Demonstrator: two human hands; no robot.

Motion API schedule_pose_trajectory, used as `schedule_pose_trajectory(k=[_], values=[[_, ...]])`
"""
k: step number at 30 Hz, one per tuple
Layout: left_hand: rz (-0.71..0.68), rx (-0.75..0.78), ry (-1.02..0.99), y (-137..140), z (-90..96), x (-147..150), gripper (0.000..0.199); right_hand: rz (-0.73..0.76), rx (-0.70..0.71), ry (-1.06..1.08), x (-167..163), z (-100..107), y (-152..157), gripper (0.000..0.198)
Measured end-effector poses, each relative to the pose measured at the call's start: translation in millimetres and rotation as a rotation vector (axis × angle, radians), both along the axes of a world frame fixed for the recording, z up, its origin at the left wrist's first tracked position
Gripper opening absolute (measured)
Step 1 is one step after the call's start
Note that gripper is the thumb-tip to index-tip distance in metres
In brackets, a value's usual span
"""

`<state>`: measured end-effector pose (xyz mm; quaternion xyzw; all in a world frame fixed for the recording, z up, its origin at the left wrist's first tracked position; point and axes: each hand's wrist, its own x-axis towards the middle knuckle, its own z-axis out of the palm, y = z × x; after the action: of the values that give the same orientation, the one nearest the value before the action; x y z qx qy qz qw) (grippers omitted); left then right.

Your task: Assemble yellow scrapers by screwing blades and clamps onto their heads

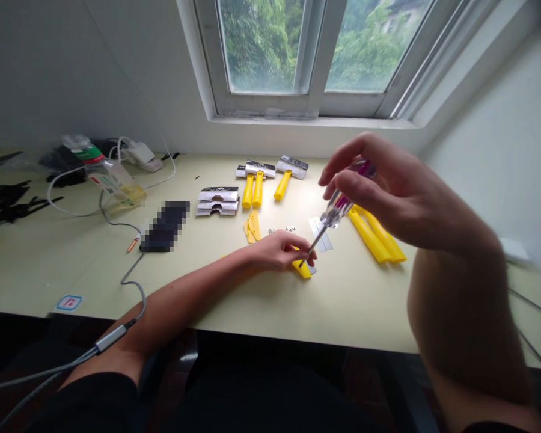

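Note:
My right hand (379, 186) is closed around the clear and purple handle of a screwdriver (336, 210). Its metal shaft slants down and left, the tip meeting a yellow plastic scraper head (303, 270). My left hand (285, 249) pinches that scraper head against the table, and a grey blade edge (312, 270) shows at its right side. Behind my left hand lie small metal nuts or screws (290, 228), too small to tell apart. Flat metal blades (322, 234) are just to the right of them. Loose yellow plates with holes (252, 227) rest to the left.
Yellow handles (374, 237) lie at right. Scrapers with yellow handles (258, 189) and printed sleeves (217, 201) are toward the window. A pixelated dark phone-like object (166, 227), an orange pen (133, 242), cables, a bottle (88, 150) and a power strip (142, 155) are at left.

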<state>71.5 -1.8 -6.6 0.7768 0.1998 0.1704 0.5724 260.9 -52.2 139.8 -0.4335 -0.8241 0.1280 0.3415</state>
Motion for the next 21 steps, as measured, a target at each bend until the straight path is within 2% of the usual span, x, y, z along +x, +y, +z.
schedule_pose_trajectory(k=[2,4,7,9,13,15,17,18,19,21], values=[[0.049,-0.013,-0.006,2,-2.3,1,0.017,-0.123,0.101,-0.047,0,-1,1,0.019],[0.085,-0.011,-0.022,3,-5.9,3,0.017,-0.172,0.167,-0.067,1,-1,-1,0.021],[0.093,0.008,-0.022,4,-9.1,3,0.023,-0.025,0.111,-0.066,2,4,-7,0.031],[0.07,0.016,-0.016,4,-8.2,2,0.024,0.075,0.067,-0.076,3,8,-10,0.027],[-0.032,-0.057,0.0,4,-4.3,0,0.027,0.044,0.098,-0.12,2,11,-11,0.016],[-0.051,-0.083,0.022,5,-4.8,0,0.029,0.092,0.056,-0.029,3,8,-10,0.016],[-0.017,-0.032,0.034,5,-7.2,1,0.027,0.187,-0.02,0.091,2,5,-9,0.02],[0.011,0.015,0.031,5,-8.7,2,0.026,0.187,-0.023,0.1,2,4,-9,0.022],[0.039,0.065,0.021,4,-10.1,3,0.025,0.141,0.007,0.065,1,3,-9,0.023],[0.084,0.151,-0.009,3,-11.8,5,0.023,-0.05,0.128,-0.095,0,2,-8,0.025]])
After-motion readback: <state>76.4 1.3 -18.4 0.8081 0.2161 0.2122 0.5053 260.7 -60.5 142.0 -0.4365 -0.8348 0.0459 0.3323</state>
